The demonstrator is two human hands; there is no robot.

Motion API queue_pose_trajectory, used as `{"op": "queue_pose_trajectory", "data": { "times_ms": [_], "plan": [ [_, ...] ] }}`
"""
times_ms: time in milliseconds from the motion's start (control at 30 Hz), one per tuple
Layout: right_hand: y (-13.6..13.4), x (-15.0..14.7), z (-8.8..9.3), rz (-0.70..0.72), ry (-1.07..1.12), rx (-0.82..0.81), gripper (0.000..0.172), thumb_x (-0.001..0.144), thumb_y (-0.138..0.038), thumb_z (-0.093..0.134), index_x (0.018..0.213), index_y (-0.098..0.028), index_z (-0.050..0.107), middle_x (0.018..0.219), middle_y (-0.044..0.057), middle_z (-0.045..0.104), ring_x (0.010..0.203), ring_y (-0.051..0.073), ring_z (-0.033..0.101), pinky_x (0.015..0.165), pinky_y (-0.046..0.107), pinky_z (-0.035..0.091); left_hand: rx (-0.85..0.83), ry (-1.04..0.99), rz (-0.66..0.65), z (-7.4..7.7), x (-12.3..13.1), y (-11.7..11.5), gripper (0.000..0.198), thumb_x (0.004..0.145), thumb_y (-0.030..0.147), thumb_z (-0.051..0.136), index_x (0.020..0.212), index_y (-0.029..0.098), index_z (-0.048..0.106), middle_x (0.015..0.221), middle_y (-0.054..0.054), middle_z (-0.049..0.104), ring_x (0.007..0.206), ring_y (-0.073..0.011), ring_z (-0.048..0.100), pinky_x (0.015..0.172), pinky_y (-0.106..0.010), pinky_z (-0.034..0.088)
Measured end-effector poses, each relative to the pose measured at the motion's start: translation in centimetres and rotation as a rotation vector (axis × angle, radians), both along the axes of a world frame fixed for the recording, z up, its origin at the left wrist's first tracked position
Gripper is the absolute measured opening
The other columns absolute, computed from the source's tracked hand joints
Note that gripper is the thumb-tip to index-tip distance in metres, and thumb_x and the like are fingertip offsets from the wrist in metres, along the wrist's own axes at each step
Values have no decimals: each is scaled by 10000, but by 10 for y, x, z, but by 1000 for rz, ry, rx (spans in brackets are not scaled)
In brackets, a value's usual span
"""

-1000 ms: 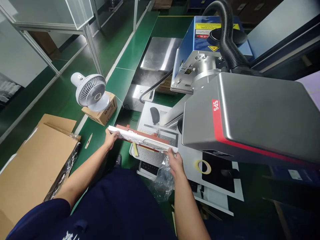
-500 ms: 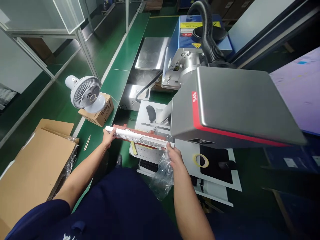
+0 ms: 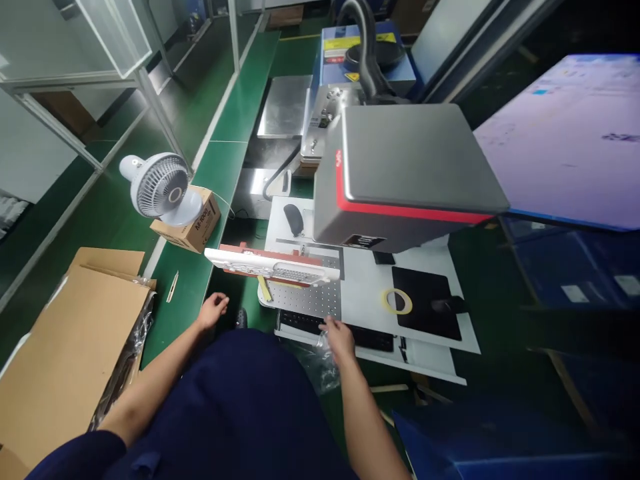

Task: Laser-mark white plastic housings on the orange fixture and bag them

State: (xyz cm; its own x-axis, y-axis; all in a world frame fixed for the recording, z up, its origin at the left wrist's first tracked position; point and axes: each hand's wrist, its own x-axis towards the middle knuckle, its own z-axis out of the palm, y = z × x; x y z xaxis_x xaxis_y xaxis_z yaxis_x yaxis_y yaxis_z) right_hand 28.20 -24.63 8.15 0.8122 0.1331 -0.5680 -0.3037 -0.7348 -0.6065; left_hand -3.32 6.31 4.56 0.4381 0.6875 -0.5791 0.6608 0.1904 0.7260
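A long white keyboard-like panel (image 3: 273,266) lies on a reddish-brown fixture (image 3: 260,252) on the perforated metal plate (image 3: 307,303) under the grey laser head (image 3: 400,173). Neither hand touches it. My left hand (image 3: 212,311) hovers below the panel's left end, fingers loosely curled, holding nothing. My right hand (image 3: 339,337) rests near the plate's front edge with its fingers apart, over a black keyboard (image 3: 360,337) and against a crumpled clear plastic bag (image 3: 320,363).
A small white fan (image 3: 160,187) stands on a cardboard box (image 3: 187,223) at left. Flattened cartons (image 3: 70,340) lie at the lower left. On the white machine table (image 3: 425,347) are a yellow tape roll (image 3: 397,301), a black mat (image 3: 425,310) and a mouse (image 3: 294,219). A monitor (image 3: 565,133) stands at right.
Both hands let go of the white panel, which now rests on the fixture. They have drawn back toward my body. The camera view has tilted up and to the right.
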Motion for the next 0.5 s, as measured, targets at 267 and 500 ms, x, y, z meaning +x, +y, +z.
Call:
{"op": "queue_pose_trajectory", "data": {
  "times_ms": [267, 500],
  "plan": [
    [-83, -32, -39, -46, 47, -313, 245, 861, -288, 649, 1005, -179, 814, 1023, 176, 825, 1101, 346, 774, 993, 407, 565, -44, 440, -376, -25, -61, -37, 342, 956, 544, 685, 950, 206, 739, 1067, -118, 847, 1148, -334, 794, 990, -363, 590],
    [-86, 34, -64, 76, 58, -331, 709, 874, -221, 658, 1582, -216, 630, 1301, 214, 772, 1259, 372, 723, 1143, 528, 499, 47, 491, -521, -16, -52, -19, 324, 989, 415, 608, 1206, 210, 733, 1281, -106, 829, 1202, -265, 767, 1043, -306, 545]
  ]
}}
